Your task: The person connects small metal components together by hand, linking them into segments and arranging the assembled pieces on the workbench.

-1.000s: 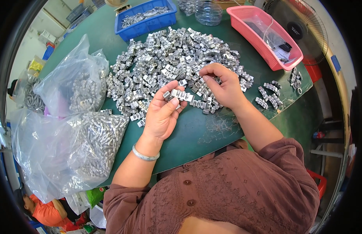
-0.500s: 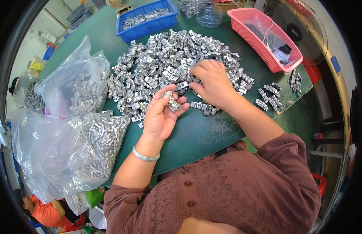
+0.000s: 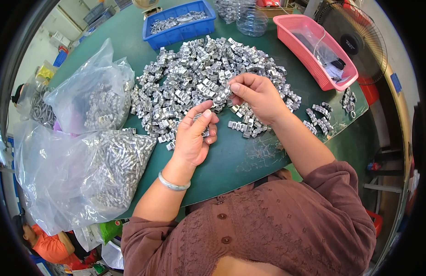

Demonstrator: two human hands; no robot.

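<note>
Sitting at the green desk (image 3: pixel 249 161), you work at a big pile of small shiny metal clips (image 3: pixel 194 78) that lies in the middle, just far of your hands. Your right hand (image 3: pixel 259 96) pinches one metal clip (image 3: pixel 221 98) between thumb and fingers at the near edge of the pile. Your left hand (image 3: pixel 194 135) is half curled, fingers bent round a few clips near its thumb. Keep your pinch firm so the clip does not slip, and bring both hands close together. Two clear bags (image 3: pixel 84 156) of clips sit on your left. A pink tray (image 3: pixel 314 64) sits far right, a blue bin (image 3: pixel 176 32) far off.
</note>
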